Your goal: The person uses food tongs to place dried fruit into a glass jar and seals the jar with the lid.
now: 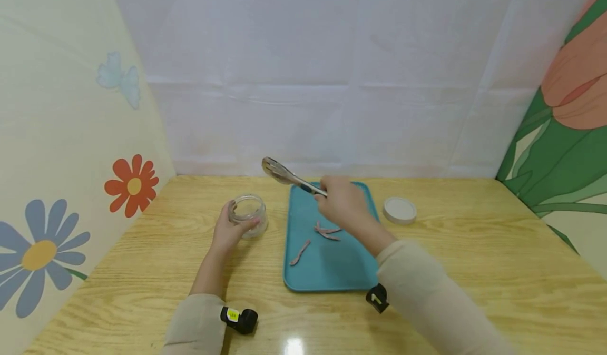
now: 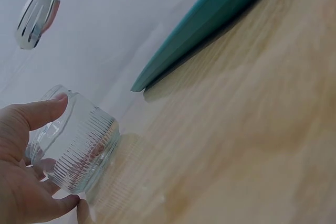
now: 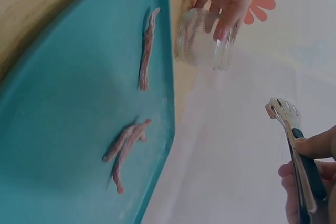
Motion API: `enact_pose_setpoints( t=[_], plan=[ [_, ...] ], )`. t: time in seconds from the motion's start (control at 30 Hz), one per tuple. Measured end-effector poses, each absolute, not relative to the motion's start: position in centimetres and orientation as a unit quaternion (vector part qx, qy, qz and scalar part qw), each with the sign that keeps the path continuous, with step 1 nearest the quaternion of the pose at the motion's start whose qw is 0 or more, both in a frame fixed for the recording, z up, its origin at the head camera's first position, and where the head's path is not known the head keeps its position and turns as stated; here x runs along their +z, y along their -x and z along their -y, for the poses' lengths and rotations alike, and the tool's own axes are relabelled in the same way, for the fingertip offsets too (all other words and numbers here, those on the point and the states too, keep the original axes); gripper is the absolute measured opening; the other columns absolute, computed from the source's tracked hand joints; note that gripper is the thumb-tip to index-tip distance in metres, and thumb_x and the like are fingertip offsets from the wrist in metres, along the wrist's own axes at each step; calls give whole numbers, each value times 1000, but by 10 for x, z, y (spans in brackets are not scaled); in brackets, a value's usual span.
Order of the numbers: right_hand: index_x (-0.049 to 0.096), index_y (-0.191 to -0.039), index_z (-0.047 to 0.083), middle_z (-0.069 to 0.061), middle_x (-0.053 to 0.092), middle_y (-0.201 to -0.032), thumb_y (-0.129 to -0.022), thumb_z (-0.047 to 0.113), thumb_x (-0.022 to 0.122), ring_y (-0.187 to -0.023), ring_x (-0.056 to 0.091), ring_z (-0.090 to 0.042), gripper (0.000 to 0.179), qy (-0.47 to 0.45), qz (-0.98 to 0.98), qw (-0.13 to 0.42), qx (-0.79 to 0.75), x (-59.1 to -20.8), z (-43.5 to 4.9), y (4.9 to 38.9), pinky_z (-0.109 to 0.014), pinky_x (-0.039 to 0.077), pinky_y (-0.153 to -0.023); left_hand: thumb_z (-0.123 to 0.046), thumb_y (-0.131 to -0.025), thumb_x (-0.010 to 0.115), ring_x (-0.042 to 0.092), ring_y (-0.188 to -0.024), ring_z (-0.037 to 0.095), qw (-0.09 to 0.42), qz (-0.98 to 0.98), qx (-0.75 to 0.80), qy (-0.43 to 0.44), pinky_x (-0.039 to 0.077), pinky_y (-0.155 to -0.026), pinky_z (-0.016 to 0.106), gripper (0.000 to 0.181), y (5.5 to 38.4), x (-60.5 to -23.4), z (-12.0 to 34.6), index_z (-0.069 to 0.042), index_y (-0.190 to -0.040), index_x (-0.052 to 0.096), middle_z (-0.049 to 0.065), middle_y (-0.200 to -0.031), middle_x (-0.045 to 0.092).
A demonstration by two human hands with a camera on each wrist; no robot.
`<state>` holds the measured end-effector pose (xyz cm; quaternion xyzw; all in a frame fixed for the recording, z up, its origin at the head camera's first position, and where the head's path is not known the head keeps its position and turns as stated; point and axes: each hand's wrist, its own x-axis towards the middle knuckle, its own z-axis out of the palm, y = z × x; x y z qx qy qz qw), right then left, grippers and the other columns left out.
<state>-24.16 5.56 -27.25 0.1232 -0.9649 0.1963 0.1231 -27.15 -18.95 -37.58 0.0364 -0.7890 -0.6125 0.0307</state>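
Note:
My left hand [image 1: 229, 232] grips a clear glass jar [image 1: 256, 227] standing on the table left of the tray, its thumb across the near side. The jar has no lid on, and something reddish shows through its ribbed wall [image 2: 86, 156] low down. My right hand [image 1: 345, 201] holds metal tongs [image 1: 280, 172] with dark grip panels, raised over the far part of the tray and pointing left toward the jar. A small reddish-brown piece [image 3: 270, 110] is pinched between the tongs' slotted tips. Several reddish-brown dried strips [image 1: 300, 253] lie on the blue tray [image 1: 327, 276].
A round white lid [image 1: 400, 210] lies on the wooden table [image 1: 455, 270] to the right of the tray. Behind the table hangs a white cloth [image 1: 303, 107], with flower-printed panels at both sides. The tray's raised rim stands between the strips and the jar.

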Motion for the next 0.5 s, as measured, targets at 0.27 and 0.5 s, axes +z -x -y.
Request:
enact_pose_setpoints(
  t=[0.27, 0.5],
  plan=[
    [48, -74, 16, 2, 48, -60, -85, 28, 55, -48, 44, -15, 18, -113, 967, 112, 201, -283, -39, 242, -28, 33, -40, -21, -72, 70, 9, -126, 32, 36, 789, -612, -41, 12, -100, 45, 92, 273, -378, 190, -10, -139, 8, 16, -141, 10],
    [47, -71, 17, 4, 48, -59, -83, 26, 57, -48, 43, -14, 19, -127, 963, 118, 208, -293, -25, 243, -27, 33, -40, -21, -72, 70, 11, -126, 32, 37, 787, -614, -37, 13, -100, 45, 91, 272, -377, 189, -10, -139, 8, 16, -140, 12]
  ],
)
